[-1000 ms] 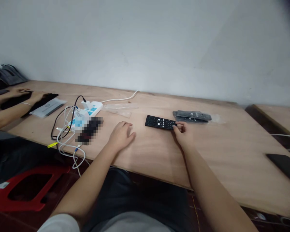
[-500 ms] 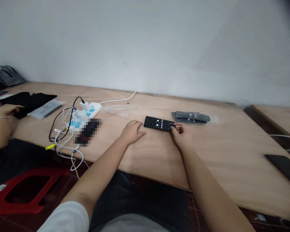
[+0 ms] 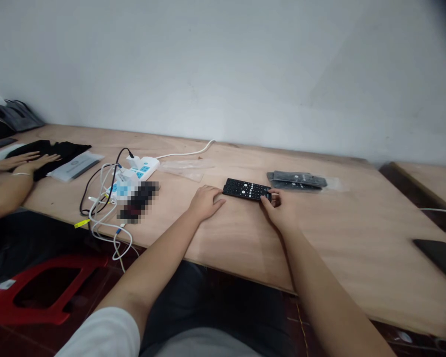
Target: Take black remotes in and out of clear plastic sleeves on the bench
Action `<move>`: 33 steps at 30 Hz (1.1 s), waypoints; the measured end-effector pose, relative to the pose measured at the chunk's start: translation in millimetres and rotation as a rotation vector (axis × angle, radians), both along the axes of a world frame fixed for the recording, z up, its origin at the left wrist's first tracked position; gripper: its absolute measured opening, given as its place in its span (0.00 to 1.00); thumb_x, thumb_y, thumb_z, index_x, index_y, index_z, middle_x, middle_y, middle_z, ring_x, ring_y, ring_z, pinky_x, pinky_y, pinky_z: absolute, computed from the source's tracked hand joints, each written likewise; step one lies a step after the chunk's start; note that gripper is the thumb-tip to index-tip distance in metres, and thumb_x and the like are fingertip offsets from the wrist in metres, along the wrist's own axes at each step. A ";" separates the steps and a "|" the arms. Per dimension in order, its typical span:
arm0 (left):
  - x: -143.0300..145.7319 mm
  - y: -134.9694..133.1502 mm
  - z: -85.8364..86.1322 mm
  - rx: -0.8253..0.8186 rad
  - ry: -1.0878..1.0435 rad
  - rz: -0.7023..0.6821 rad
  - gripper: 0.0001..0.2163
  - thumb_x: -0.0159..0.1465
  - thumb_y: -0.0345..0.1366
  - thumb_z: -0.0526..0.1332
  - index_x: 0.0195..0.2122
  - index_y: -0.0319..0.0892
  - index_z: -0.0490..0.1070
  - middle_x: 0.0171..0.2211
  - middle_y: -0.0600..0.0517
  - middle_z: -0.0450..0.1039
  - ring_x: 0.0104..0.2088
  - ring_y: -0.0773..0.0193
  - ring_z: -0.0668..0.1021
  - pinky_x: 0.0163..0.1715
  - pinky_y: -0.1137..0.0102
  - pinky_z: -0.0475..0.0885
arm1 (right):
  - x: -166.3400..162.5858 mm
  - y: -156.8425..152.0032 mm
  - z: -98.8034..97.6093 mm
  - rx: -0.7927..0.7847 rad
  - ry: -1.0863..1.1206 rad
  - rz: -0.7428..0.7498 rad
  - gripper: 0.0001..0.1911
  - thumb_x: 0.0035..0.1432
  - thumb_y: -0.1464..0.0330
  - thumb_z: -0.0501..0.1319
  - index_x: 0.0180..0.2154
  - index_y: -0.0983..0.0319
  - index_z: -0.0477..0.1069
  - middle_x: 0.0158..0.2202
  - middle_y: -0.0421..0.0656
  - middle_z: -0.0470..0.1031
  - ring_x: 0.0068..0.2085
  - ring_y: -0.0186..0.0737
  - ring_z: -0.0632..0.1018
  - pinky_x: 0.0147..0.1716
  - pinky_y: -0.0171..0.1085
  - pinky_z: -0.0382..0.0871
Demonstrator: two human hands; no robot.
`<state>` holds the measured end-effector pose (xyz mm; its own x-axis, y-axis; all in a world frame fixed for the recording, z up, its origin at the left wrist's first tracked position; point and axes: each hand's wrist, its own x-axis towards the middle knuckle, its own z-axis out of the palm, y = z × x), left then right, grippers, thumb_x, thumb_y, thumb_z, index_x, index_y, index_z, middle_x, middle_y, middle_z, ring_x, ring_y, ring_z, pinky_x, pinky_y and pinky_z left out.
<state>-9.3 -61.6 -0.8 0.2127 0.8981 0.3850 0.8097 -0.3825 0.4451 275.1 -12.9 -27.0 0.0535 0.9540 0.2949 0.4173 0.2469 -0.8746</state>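
A black remote control with rows of pale-marked buttons lies crosswise on the wooden table. My right hand grips its right end, thumb along the near edge and fingers at the far side. At the remote's left end my left hand rests on the tabletop, thumb apart from the fingers. Its fingertips are close to the remote; I cannot tell whether they touch it. Just beyond my right hand, dark remotes in clear plastic sleeves lie stacked.
Left of my hands are a white power strip, tangled cables and a blurred-out dark object. A flat plastic bag lies behind. Another person's hands rest on black cloth. A dark flat object lies far right.
The other person's hands have come to lie flat on the black cloth. The view has shifted slightly; my right hand still grips the remote control, and my left hand stays beside it.
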 end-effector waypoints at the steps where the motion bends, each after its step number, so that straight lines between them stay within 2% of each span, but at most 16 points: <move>1: -0.1 0.1 -0.2 0.001 0.001 0.000 0.16 0.67 0.44 0.64 0.52 0.42 0.77 0.50 0.46 0.80 0.52 0.52 0.77 0.56 0.56 0.69 | 0.3 -0.1 -1.1 0.008 -0.015 0.002 0.27 0.50 0.48 0.67 0.45 0.57 0.69 0.29 0.38 0.69 0.25 0.38 0.67 0.26 0.40 0.65; 8: 0.3 0.5 -0.8 -0.006 0.015 0.005 0.16 0.66 0.43 0.64 0.52 0.43 0.77 0.50 0.45 0.79 0.52 0.51 0.76 0.56 0.55 0.69 | 4.6 1.6 -11.9 0.048 -0.136 -0.006 0.32 0.47 0.46 0.71 0.48 0.57 0.70 0.31 0.39 0.70 0.27 0.38 0.69 0.29 0.40 0.67; 14: 0.3 1.2 -2.2 0.001 0.024 0.020 0.16 0.66 0.43 0.64 0.52 0.42 0.76 0.50 0.45 0.79 0.52 0.50 0.76 0.56 0.55 0.69 | 5.5 0.9 -10.7 0.058 -0.241 -0.040 0.32 0.46 0.44 0.70 0.46 0.57 0.72 0.31 0.41 0.71 0.30 0.43 0.72 0.32 0.43 0.69; 24: 0.2 -0.4 -1.6 0.004 0.033 0.033 0.16 0.66 0.41 0.63 0.53 0.42 0.76 0.50 0.44 0.79 0.52 0.50 0.76 0.56 0.54 0.69 | 6.1 5.0 -12.8 0.085 -0.271 -0.023 0.31 0.47 0.44 0.69 0.45 0.57 0.72 0.32 0.41 0.71 0.30 0.43 0.71 0.31 0.43 0.69; 33: -4.1 -9.7 0.2 0.021 0.058 -0.011 0.17 0.67 0.41 0.62 0.53 0.39 0.75 0.50 0.42 0.78 0.51 0.51 0.77 0.56 0.56 0.70 | 9.2 10.4 -19.8 0.082 -0.275 -0.005 0.31 0.48 0.44 0.69 0.46 0.58 0.71 0.32 0.41 0.71 0.30 0.43 0.71 0.31 0.43 0.68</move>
